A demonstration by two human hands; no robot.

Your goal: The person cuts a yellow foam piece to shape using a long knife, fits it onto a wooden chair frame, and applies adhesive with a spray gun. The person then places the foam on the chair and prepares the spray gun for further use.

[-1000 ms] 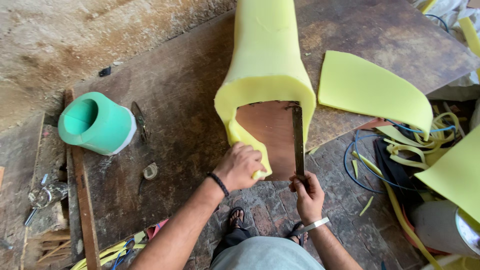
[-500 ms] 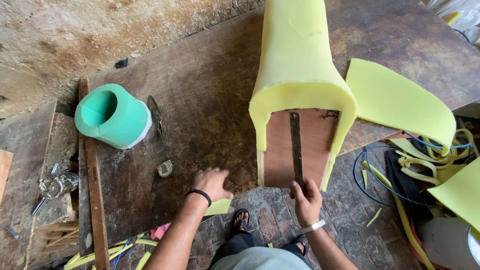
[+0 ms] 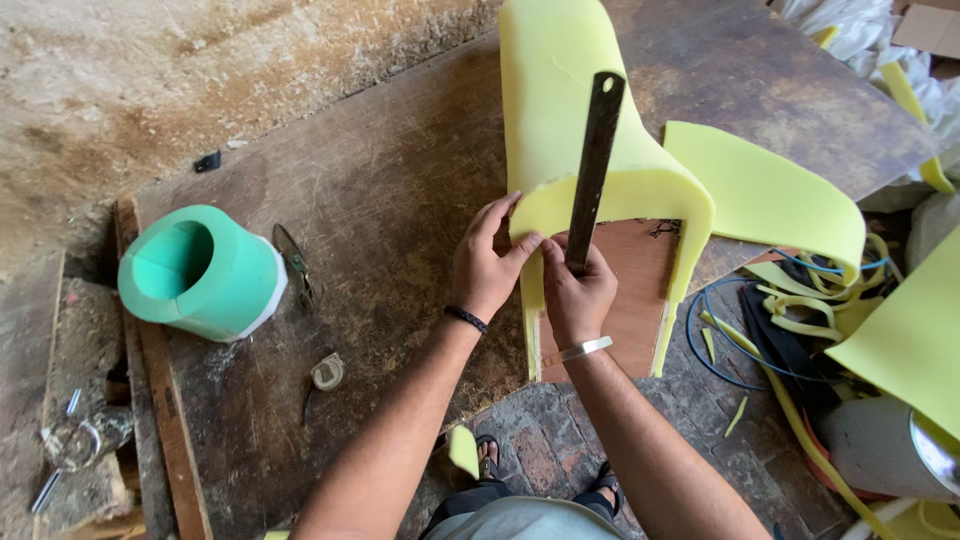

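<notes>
A tall piece of yellow foam (image 3: 560,110) is wrapped over a brown wooden board (image 3: 625,300) on the dark worktable (image 3: 380,200). My left hand (image 3: 487,265) presses on the foam's lower left edge, fingers spread. My right hand (image 3: 577,290) grips the lower end of a long dark metal blade (image 3: 595,165), which stands upright against the foam. Both hands touch each other at the foam's front edge.
A green foam roll (image 3: 200,272) lies at the table's left, with scissors (image 3: 295,265) and a small tape measure (image 3: 327,372) beside it. A loose yellow foam sheet (image 3: 770,200) lies to the right. Foam strips and cables (image 3: 790,320) crowd the floor at right.
My right hand lifted the metal blade from flat on the board to upright against the foam. My left hand moved from the table up to the foam's edge.
</notes>
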